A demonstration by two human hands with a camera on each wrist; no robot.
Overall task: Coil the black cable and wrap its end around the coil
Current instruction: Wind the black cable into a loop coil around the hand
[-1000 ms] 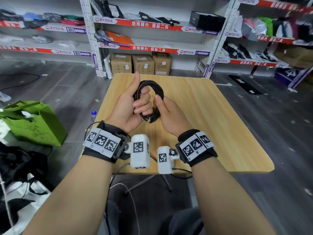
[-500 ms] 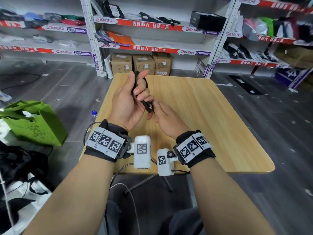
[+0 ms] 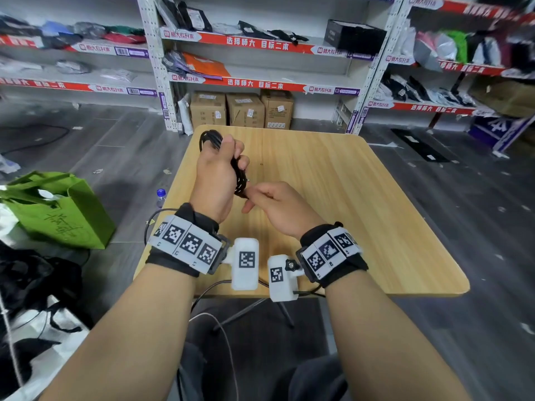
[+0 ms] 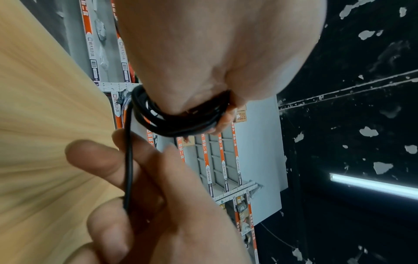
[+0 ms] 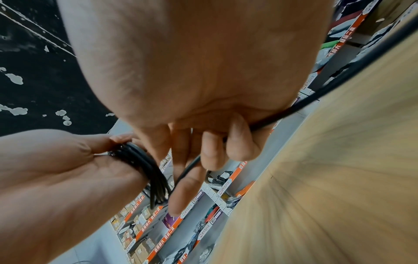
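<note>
I see shelving (image 3: 260,44) with red price strips along the far wall and three cardboard boxes (image 3: 243,110) on the floor beneath it. Nearer sits the wooden worktop (image 3: 362,204), with a green bag (image 3: 58,209) on the floor to its left. My left hand (image 3: 215,175) is raised above the worktop, its fingers curled tight around the bundled black cable (image 3: 210,140), whose loops stick out above and below the fist. My right hand (image 3: 278,204) sits just beside and below it, fingers curled around the free end of the cable (image 4: 128,169), which runs straight from the coil (image 5: 147,169) into that grip.
</note>
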